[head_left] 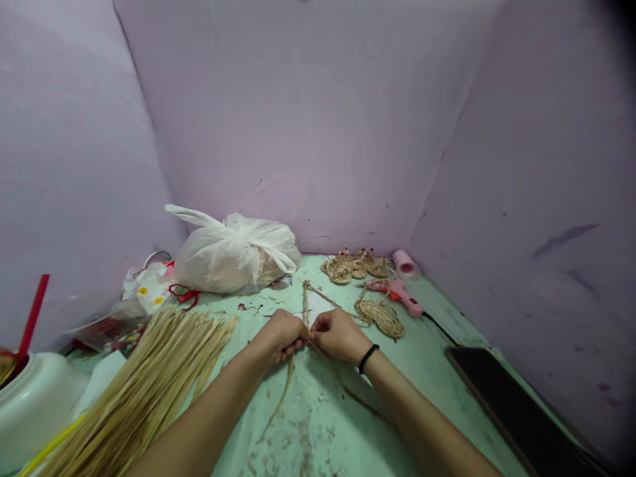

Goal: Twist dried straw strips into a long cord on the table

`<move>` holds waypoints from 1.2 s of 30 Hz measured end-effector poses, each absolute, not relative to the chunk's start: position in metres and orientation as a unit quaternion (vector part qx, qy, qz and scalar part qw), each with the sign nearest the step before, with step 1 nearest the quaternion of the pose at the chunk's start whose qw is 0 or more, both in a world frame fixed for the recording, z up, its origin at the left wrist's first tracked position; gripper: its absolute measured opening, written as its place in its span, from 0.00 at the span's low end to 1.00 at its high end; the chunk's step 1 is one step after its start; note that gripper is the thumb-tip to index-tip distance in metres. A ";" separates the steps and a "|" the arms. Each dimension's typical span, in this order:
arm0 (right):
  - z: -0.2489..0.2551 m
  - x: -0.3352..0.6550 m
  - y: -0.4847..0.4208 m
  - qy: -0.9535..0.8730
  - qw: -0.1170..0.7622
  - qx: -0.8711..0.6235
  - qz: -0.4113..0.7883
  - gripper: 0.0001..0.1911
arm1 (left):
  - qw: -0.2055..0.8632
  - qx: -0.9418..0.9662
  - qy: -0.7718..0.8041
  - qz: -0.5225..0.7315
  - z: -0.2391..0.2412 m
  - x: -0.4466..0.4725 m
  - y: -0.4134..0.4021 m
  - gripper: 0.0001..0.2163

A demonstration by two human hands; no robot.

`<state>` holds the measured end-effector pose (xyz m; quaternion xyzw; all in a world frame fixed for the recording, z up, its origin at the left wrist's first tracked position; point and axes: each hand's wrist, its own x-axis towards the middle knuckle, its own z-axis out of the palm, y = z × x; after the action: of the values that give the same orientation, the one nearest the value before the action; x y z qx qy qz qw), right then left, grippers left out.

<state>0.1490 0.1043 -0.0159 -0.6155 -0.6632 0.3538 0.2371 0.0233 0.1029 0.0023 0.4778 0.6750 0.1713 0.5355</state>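
My left hand (287, 333) is closed around a thin braided straw cord (306, 301), which runs away from me to a bend on the table. From that bend the cord slants right toward a coil of the same cord (380, 317). Close beside it, my right hand (338, 333) pinches the cord's near end between thumb and fingers. Loose straw strands (283, 397) trail from the hands toward me, one on the left and one under my right forearm. My fingers hide the spot where the strands meet.
Left lies a bundle of flat straw strips (149, 384), near a white jar (42, 397). A tied plastic bag (236, 255) stands behind. At the back right are coiled straw pieces (340, 268), a pink glue gun (402, 296) and a pink spool (405, 264). A dark flat object (511, 397) lies right.
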 end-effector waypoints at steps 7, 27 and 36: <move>0.009 0.142 0.085 -0.734 0.157 -0.629 0.204 0.06 | 0.557 0.450 0.667 0.204 0.001 0.028 0.102 0.08; -0.007 0.139 0.095 -0.499 0.265 -0.564 0.602 0.09 | 0.609 0.548 0.536 0.203 -0.012 0.001 0.114 0.03; -0.022 0.137 0.098 -0.527 0.268 -0.549 0.590 0.06 | 0.395 0.644 0.650 0.084 0.018 0.016 0.096 0.03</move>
<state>0.1372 0.0984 -0.0222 -0.5491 -0.5275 0.5901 0.2684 0.0158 0.0959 0.0181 0.6441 0.6496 0.0841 0.3950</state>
